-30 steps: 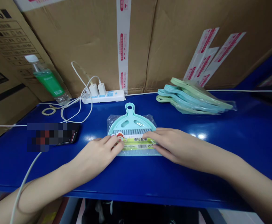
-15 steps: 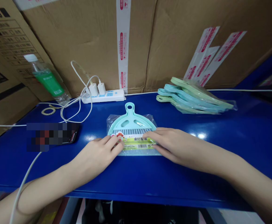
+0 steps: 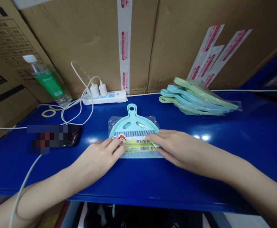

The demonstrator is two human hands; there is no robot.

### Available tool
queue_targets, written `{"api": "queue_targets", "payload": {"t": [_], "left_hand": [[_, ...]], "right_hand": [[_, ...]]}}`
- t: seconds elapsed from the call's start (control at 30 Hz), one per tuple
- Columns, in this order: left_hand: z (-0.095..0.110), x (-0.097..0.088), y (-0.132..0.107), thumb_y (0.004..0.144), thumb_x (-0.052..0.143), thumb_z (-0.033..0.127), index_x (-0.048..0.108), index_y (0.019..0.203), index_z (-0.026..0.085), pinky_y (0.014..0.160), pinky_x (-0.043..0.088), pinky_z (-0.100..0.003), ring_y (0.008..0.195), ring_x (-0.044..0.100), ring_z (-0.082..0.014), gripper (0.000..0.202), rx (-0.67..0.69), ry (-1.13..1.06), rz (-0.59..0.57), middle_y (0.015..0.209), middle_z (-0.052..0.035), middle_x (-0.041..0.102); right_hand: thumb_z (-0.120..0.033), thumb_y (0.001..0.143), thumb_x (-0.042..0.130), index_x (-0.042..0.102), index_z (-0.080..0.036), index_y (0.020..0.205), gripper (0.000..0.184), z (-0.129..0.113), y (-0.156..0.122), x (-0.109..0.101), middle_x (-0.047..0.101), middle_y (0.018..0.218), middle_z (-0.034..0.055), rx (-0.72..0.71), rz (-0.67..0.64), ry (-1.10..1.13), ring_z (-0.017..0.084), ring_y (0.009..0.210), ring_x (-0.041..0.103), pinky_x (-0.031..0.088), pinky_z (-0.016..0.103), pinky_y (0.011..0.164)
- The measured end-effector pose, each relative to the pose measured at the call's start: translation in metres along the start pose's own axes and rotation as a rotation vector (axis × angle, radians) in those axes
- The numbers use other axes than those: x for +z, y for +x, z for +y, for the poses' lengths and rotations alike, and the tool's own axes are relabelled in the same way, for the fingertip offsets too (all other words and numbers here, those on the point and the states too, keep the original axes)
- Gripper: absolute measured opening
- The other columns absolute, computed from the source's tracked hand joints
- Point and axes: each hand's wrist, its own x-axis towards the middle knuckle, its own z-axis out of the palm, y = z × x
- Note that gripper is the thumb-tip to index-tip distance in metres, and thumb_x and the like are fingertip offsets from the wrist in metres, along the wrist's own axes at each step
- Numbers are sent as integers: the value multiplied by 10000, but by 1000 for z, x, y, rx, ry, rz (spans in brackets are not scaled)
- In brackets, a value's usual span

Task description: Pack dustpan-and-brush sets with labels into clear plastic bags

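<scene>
Right, centre of the frame, and both hands are down on a pale turquoise plastic dustpan and brush set (image 3: pixel 135 132), lying flat on the glossy blue bench (image 3: pixel 138 182) in clear wrap, its looped handle pointing up the picture. The left hand (image 3: pixel 103 155) has its fingers bent, tips on the left end of the yellow-green printed card (image 3: pixel 138 144); over on the other side, the right hand (image 3: pixel 175 148) lays loosely extended fingers across the card's right end. Whether either one truly grips, I cannot tell! Upper right of centre, a fanned pile of green and blue long-handled pans in clear plastic (image 3: pixel 197 100) lies near a brown cardboard wall (image 3: pixel 93 38). Upper left, a green-labelled clear bottle (image 3: pixel 49 83) leans; just right of it, a white power strip (image 3: pixel 116 96) with two plugs. Left of centre, a dark phone (image 3: pixel 73 139), partly pixelated.
</scene>
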Motion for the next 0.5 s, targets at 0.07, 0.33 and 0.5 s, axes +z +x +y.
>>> {"api": "queue_targets", "payload": {"t": [0.07, 0.33, 0.5], "left_hand": [[0, 0, 0, 821, 432, 2, 568, 1095, 151, 608, 556, -277, 856, 647, -203, 340, 0, 11, 0, 1020, -92, 642], [2, 1, -1, 816, 437, 4, 571, 1083, 141, 589, 554, -272, 837, 652, -198, 329, 9, 47, 59, 986, -84, 649], [2, 2, -1, 811, 432, -1, 572, 1077, 143, 591, 551, -267, 826, 650, -193, 333, 8, 58, 69, 975, -81, 649]], "right_hand": [[-90, 849, 445, 591, -161, 1009, 228, -1, 0, -1, 699, 939, 114, 1, -5, -2, 223, 794, 660, 514, 344, 705], [-84, 846, 454, 592, -163, 996, 220, -2, -1, -1, 701, 933, 107, 0, 13, -26, 219, 791, 663, 512, 332, 705], [-84, 850, 445, 592, -162, 997, 222, -2, -1, -1, 702, 940, 112, -4, 18, -23, 221, 787, 665, 519, 339, 703]]}}
